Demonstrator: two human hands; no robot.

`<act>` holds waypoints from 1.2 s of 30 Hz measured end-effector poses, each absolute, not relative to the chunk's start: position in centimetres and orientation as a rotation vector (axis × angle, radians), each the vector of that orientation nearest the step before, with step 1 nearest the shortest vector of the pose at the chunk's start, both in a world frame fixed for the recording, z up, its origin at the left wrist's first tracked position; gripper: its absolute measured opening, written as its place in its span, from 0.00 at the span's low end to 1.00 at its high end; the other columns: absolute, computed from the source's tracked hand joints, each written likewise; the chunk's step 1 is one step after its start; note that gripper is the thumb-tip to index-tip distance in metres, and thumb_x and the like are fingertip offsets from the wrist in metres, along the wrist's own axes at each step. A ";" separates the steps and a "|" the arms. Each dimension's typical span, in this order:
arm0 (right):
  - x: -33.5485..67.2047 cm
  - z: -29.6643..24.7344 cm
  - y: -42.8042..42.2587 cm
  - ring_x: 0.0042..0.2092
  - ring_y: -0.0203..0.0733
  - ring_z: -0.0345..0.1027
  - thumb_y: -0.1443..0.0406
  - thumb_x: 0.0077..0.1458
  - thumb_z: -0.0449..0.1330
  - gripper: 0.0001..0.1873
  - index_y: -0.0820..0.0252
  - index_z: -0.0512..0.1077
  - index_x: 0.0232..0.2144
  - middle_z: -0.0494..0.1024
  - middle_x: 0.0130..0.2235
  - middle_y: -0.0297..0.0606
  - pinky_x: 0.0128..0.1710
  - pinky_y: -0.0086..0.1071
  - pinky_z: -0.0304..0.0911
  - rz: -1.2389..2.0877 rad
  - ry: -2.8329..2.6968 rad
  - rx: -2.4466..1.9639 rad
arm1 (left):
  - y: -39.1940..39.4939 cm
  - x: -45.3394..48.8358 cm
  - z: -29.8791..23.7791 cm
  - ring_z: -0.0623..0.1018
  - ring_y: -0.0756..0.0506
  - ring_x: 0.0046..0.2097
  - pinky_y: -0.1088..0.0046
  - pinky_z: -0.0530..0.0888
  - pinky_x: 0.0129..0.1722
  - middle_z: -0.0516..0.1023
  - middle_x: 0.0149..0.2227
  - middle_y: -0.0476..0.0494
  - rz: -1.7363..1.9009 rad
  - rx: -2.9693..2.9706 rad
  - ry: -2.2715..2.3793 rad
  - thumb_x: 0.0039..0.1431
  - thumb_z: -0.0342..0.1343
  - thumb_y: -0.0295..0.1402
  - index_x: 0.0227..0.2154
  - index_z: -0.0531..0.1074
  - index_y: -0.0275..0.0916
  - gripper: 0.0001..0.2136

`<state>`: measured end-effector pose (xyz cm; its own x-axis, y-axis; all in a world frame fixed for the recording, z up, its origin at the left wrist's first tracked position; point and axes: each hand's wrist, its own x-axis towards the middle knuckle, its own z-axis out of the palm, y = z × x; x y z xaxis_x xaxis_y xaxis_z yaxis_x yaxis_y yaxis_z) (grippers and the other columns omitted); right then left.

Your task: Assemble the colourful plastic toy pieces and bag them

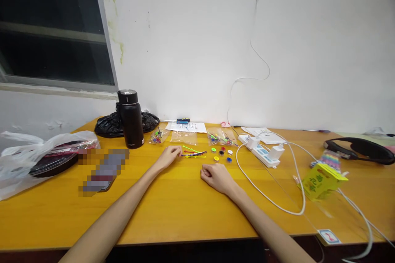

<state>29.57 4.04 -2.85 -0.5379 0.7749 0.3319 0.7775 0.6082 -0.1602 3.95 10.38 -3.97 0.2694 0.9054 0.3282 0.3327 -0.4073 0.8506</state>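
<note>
My left hand (170, 157) rests on the table with its fingers closed at the left ends of several thin coloured plastic sticks (195, 154). The sticks are green, red, dark blue and yellow, and they fan out to the right. To the right of them sit several small round plastic pieces in different colours, among them a yellow one (216, 159), a blue one (228, 159) and a green one (213, 150). My right hand (216, 176) lies in a loose fist just nearer than these pieces, apart from them, with nothing visible in it.
Clear bags of small parts (221, 136) lie behind, near a paper sheet (197, 127) and a screwdriver (183, 121). A black bottle (131, 125) and a blurred phone (106, 170) are left. Right are a power strip (262, 154) with looping cables, a yellow box (322, 183) and a black headband (361, 152).
</note>
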 end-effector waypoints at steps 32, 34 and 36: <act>29.8 -3.2 6.5 0.21 0.33 0.50 0.69 0.56 0.53 0.15 0.58 0.54 0.20 0.62 0.18 0.28 0.28 0.31 0.43 0.072 -2.402 -1.226 | 11.6 4.3 -3.6 0.63 0.49 0.28 0.72 0.57 0.32 0.62 0.21 0.52 1.095 1.816 1.215 0.58 0.46 0.37 0.19 0.63 0.38 0.14; 29.7 -3.2 6.7 0.21 0.32 0.51 0.69 0.57 0.53 0.15 0.58 0.55 0.20 0.62 0.18 0.28 0.28 0.31 0.43 0.083 -2.422 -1.205 | 11.5 4.3 -3.6 0.64 0.49 0.28 0.72 0.57 0.32 0.62 0.21 0.52 1.088 1.817 1.219 0.58 0.46 0.37 0.19 0.63 0.38 0.14; 29.5 -3.3 7.1 0.21 0.32 0.51 0.69 0.57 0.54 0.15 0.58 0.55 0.20 0.62 0.18 0.28 0.28 0.31 0.43 0.092 -2.453 -1.171 | 11.5 4.4 -3.7 0.64 0.49 0.28 0.72 0.57 0.32 0.62 0.21 0.52 1.077 1.823 1.225 0.58 0.46 0.37 0.20 0.64 0.38 0.14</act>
<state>29.52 7.09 -3.27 -0.5577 0.7563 0.3421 0.7286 0.6435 -0.2348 4.42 11.46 -3.67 0.2143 0.9418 0.2592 0.3779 -0.3246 0.8671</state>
